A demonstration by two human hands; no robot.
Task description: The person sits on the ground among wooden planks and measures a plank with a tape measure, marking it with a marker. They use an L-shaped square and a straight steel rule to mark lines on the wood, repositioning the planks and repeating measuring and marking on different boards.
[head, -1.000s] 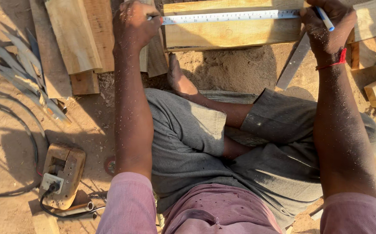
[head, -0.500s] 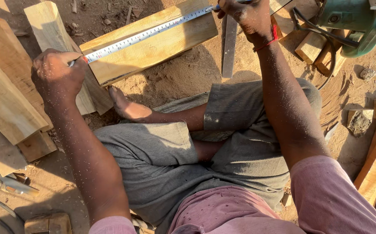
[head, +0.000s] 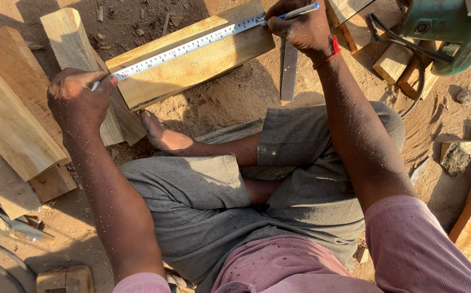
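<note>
We see a tape measure [head: 192, 46] stretched along the top face of a wooden plank [head: 203, 62] that lies on the sandy ground, its long axis running from lower left up to upper right, between the two hands. The left hand [head: 78, 103] is closed, pinning the tape's near end at the plank's lower corner, arm reaching forward. The right hand [head: 303, 27] is curled around a pen [head: 300, 11], tip at the tape's far end, wrist bent over the plank. A green power tool [head: 447, 27] sits right of that hand.
</note>
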